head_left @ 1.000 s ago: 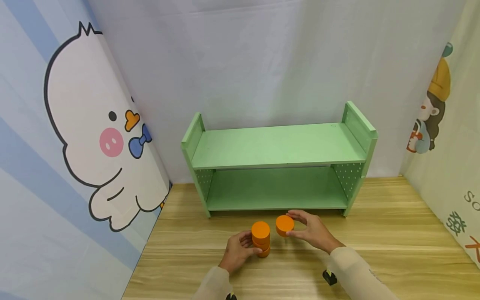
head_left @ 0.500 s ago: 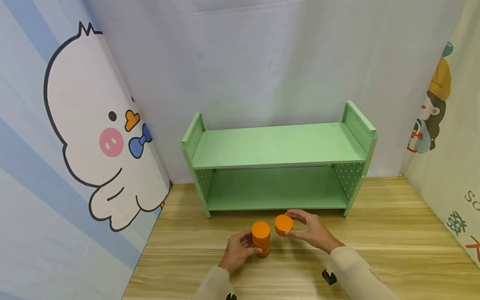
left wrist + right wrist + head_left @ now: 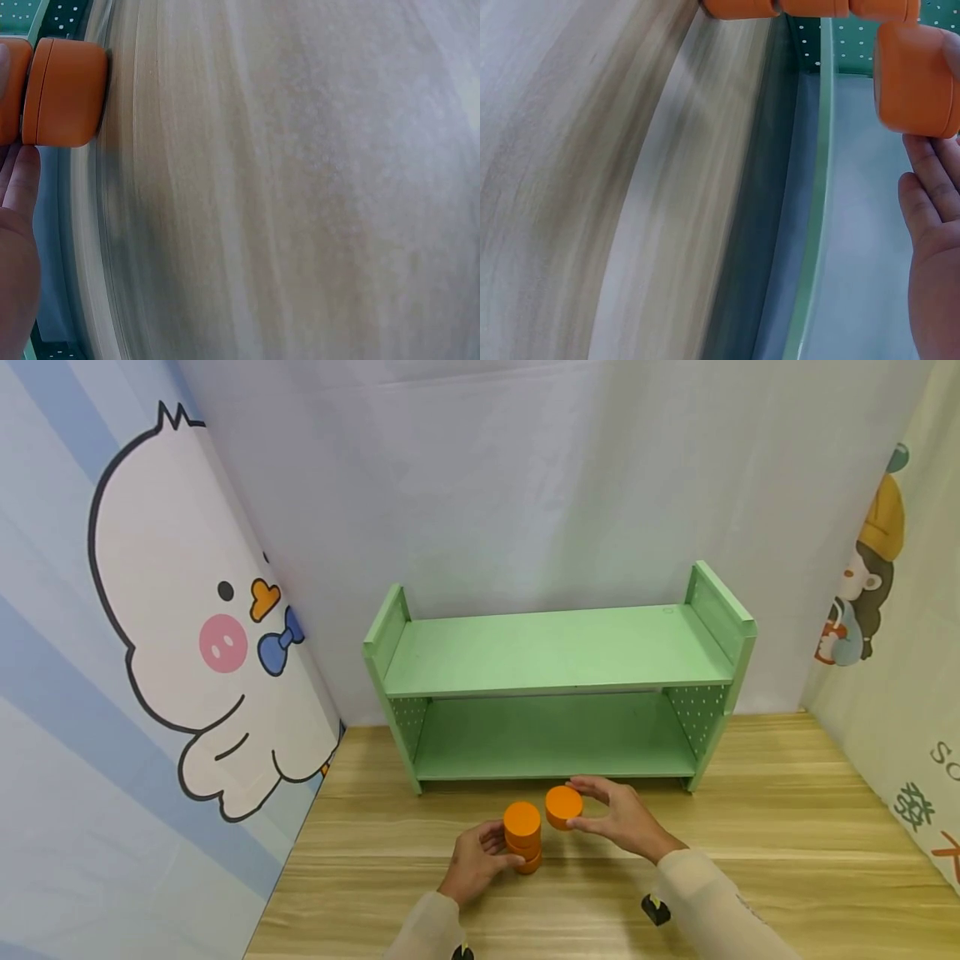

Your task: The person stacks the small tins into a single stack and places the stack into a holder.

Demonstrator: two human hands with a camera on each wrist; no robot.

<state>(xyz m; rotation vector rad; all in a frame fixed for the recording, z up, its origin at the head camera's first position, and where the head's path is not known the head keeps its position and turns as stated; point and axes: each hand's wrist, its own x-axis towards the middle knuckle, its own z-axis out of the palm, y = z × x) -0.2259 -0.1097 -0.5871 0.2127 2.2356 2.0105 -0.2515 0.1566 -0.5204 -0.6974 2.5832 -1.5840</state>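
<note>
Three orange round containers stand in a stack (image 3: 522, 823) on the wooden table, in front of the green shelf. My left hand (image 3: 475, 866) holds the stack from its left side, thumb at the front and fingers behind. A thin lid seam shows on the bottom container (image 3: 69, 91) in the left wrist view. Just right of the stack, my right hand (image 3: 626, 820) grips another orange round container (image 3: 564, 807) between thumb and fingers. In the right wrist view this held container (image 3: 911, 79) is in the air, about level with the stack's top or slightly higher, apart from it.
The two-level green shelf (image 3: 555, 652) with perforated side panels stands right behind the hands. Behind it hangs a pale grey cloth (image 3: 517, 485). Printed curtains with cartoon figures flank the wooden table (image 3: 360, 860) left and right.
My right hand has shifted slightly left with its orange container, narrowing the gap to the stack. The left hand and the stack stay in place.
</note>
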